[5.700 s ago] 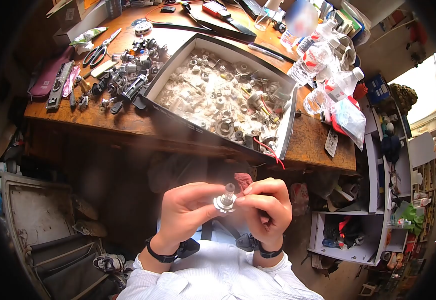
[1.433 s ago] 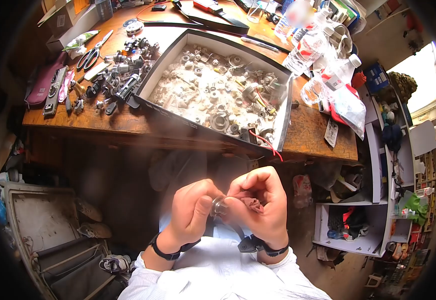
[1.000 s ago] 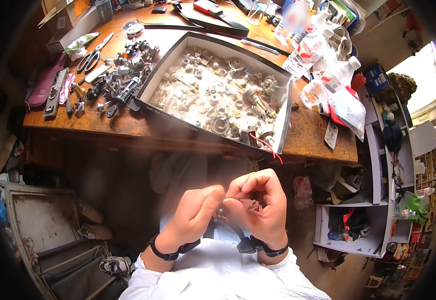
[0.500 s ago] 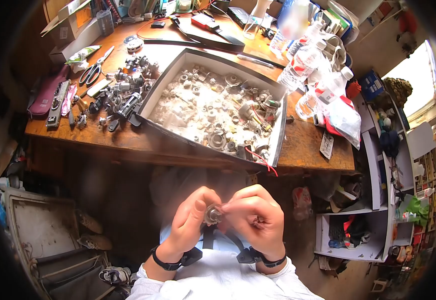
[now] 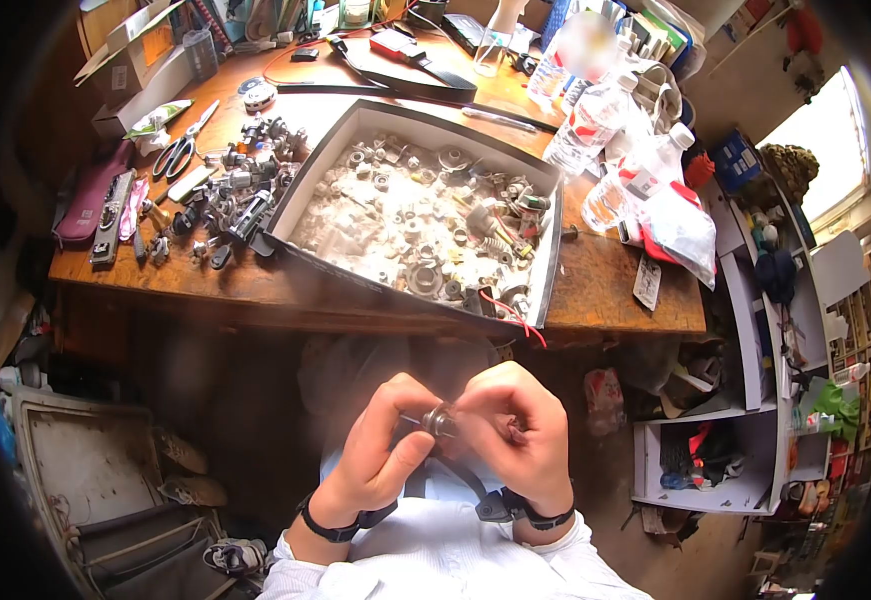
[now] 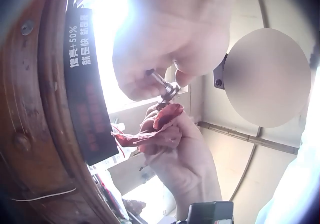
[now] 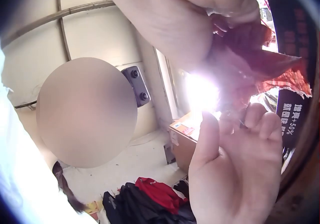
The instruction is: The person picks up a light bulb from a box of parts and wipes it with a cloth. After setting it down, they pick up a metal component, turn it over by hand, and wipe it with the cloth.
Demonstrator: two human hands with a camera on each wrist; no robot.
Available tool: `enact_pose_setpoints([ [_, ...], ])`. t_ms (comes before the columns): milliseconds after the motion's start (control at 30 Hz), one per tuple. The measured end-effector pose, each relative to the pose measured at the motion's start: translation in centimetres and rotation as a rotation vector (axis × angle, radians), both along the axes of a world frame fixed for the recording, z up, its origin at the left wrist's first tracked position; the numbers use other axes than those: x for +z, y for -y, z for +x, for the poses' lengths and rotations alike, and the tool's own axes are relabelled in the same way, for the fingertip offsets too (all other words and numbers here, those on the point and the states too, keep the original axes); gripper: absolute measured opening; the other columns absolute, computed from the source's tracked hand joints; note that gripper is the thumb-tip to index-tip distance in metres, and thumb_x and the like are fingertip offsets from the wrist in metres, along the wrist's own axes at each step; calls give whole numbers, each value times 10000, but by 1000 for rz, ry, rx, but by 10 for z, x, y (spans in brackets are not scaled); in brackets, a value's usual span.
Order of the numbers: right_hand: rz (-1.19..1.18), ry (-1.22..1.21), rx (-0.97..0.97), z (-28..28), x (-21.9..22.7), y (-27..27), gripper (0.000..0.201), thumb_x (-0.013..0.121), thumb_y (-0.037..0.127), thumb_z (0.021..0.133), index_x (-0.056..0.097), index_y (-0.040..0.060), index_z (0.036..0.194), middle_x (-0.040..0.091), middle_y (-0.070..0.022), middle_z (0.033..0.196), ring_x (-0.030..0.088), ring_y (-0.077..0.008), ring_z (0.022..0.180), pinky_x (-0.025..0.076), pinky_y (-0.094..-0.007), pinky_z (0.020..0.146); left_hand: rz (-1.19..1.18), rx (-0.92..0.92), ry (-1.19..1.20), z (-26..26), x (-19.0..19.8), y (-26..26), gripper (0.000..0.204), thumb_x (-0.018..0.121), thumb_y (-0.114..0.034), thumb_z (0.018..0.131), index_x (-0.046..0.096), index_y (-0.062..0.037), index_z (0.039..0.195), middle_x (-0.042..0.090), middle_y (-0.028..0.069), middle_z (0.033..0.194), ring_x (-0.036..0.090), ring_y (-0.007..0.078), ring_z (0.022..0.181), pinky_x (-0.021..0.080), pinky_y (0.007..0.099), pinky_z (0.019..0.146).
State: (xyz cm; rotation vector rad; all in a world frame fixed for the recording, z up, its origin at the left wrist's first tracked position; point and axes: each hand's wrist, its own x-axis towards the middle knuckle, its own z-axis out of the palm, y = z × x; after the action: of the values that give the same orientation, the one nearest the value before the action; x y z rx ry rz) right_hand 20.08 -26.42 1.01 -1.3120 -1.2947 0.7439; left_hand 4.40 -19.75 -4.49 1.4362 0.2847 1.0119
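Between the two hands, in front of the person's chest, is a small headlight bulb (image 5: 438,420) with a round metal base. My left hand (image 5: 381,445) pinches this bulb. In the left wrist view the glass of the bulb (image 6: 158,78), dark at its tip, points toward the left palm, and the metal base faces the right hand. A crumpled reddish cloth (image 6: 167,126) is bunched in my right hand (image 5: 516,425), whose fingertips are at the base of the bulb. The right wrist view shows the cloth (image 7: 285,79) hanging out past the fingers; the bulb is mostly hidden there.
Beyond the hands, a shallow black-rimmed box (image 5: 396,292) full of dusty bulbs and fittings stands at the edge of the wooden desk (image 5: 616,290). Left of it lie a pile of bulbs (image 5: 246,190) and scissors (image 5: 178,155). Plastic bottles (image 5: 596,125) stand on the right.
The bulb, upright with its glass up in the oldest frame, now lies sideways between the hands. The cloth has been drawn in around its base; the right fingers shift there. The head view has tilted slightly.
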Motion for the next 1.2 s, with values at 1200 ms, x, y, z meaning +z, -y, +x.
enact_pose_setpoints([
  [1200,170,-343,-146,-8,-23,-2,129,618,-47,897,540,-29,999,547,-83,991,578,-102,873,493,-222,773,-725,-266,242,-1,-5,-4,451,496,-415,995,445,-3,1171,571,105,922,546,159,824,441,281,720],
])
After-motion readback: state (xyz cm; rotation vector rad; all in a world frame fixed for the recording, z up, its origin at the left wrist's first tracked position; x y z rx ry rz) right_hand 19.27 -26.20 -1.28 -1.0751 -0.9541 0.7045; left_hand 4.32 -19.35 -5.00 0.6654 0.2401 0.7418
